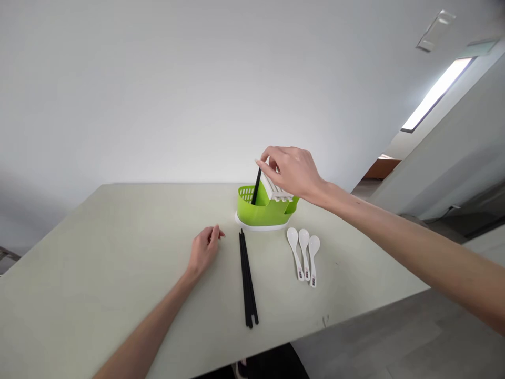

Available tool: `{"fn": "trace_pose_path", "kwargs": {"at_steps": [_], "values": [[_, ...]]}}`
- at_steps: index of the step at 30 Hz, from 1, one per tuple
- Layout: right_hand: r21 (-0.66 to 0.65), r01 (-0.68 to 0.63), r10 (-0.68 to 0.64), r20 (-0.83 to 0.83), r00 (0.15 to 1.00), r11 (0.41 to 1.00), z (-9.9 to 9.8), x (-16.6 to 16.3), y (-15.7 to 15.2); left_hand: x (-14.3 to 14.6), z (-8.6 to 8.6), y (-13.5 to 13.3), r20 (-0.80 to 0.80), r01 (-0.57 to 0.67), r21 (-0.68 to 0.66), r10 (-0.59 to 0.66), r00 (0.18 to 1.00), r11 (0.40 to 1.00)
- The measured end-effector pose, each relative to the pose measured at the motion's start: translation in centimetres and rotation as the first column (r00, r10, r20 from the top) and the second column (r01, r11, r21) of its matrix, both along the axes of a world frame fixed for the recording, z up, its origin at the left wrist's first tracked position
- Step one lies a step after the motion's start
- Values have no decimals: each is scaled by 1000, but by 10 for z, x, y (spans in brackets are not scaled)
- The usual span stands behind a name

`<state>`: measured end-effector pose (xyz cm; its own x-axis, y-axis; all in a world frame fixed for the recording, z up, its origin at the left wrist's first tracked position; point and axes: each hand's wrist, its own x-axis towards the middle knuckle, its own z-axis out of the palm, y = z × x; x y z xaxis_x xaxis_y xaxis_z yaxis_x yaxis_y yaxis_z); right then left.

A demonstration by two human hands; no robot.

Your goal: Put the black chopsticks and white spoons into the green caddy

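My right hand hovers over a green cutlery holder with a white base. Its fingers pinch the top of a black chopstick that stands in the holder's left compartment. White utensils lean in the holder under my palm. My left hand rests on the pale table, fingers loosely curled, holding nothing, just left of a bundle of black chopsticks lying flat. Three white spoons lie side by side to the right of the chopsticks, in front of the holder.
The table's near edge runs diagonally at the lower right, with grey floor beyond it. A plain white wall stands behind the table. A ceiling light strip shows at the upper right.
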<state>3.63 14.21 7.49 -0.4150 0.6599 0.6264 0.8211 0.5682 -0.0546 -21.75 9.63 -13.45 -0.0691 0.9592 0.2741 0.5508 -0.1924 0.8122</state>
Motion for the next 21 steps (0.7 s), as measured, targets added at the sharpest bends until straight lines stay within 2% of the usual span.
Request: {"fn": "trace_pose_path", "kwargs": {"at_steps": [2, 4, 6, 8, 11, 13, 15, 18, 21], "values": [[-30, -76, 78, 96, 992, 997, -7, -4, -40, 2, -1, 0, -9, 3, 2, -3, 1000, 1000], [-168, -103, 131, 162, 978, 980, -25, -7, -73, 4, -2, 1, -5, 8, 5, -8, 1000, 1000], [-345, -29, 119, 244, 962, 938, -51, -9, -96, 5, -4, 2, 12, 10, 7, -10, 1000, 1000], [-510, 89, 90, 317, 944, 856, -82, -11, -110, 5, -5, 2, 21, 8, 5, -8, 1000, 1000], [-672, 174, 19, 269, 963, 720, -126, -15, -117, 5, -6, 1, 14, 13, 3, -13, 1000, 1000], [-723, 184, -18, 231, 973, 666, -148, -20, -117, 5, -6, 0, 12, 23, 5, -23, 1000, 1000], [-716, 211, -38, 250, 968, 666, -163, -26, -115, 5, -6, -2, 8, 27, 4, -27, 1000, 1000], [-689, 257, -61, 295, 953, 678, -174, -32, -109, 5, -4, -3, -1, 27, 4, -27, 1000, 1000], [-720, 263, -89, 271, 958, 642, -178, -35, -101, 6, -3, -3, -4, 32, 6, -32, 999, 999]]}}
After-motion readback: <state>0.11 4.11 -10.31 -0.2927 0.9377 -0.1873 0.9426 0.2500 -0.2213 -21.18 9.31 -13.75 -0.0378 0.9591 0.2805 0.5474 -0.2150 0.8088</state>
